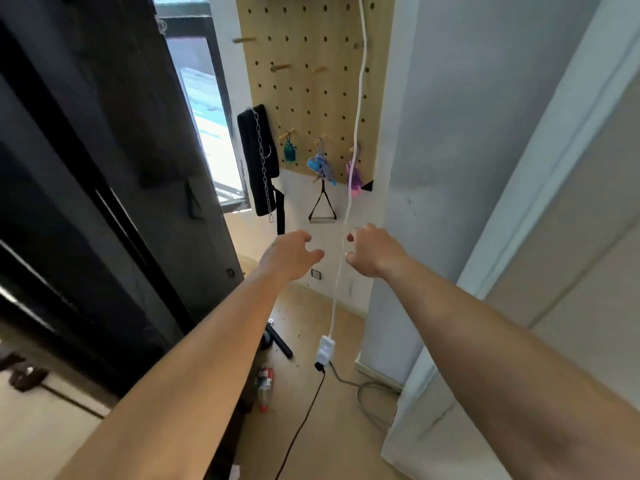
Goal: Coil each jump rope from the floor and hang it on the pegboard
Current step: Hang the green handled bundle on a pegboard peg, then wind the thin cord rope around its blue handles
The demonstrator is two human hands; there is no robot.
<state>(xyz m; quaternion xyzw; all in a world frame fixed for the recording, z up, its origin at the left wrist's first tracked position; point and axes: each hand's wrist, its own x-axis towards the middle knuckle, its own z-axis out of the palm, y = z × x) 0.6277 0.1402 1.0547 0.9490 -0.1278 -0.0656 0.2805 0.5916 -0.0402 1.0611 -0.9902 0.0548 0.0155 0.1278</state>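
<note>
Both arms are out straight toward the wall, bare forearms. left hand (291,254): fingers loosely curled, thumb apart, holds nothing. right hand (374,251): same loose curl, nothing gripped. Its fingertips (349,254) sit just beside a thin white cord (358,98); can't tell if they touch.

The cord hangs from the top of the frame, passes between the hands and ends in a small white adapter box (325,349) with a blue light.

pegboard (304,98): pale wood panel on the wall ahead, a regular grid of round holes, short wooden pegs (280,67) sticking out.

Three coiled ropes are on its bottom row, each a small tight bundle on its own peg:
- teal rope (289,150), on the left
- striped rope (320,166), blue and white, in the middle
- pink rope (356,187), on the right, with the white cord crossing in front of it

Left of the board: a padded black strap (249,150) with a metal link chain (261,150) over it. Below the striped rope hangs a black webbing triangle handle (322,209) with a grey bar.

On the wood-tone floor (346,445):
- matte black bar (280,344), cylindrical
- clear plastic bottle (265,386) with a red cap, lying down
- thin black cable (304,410)
- thicker grey cable (367,389), looped
</note>
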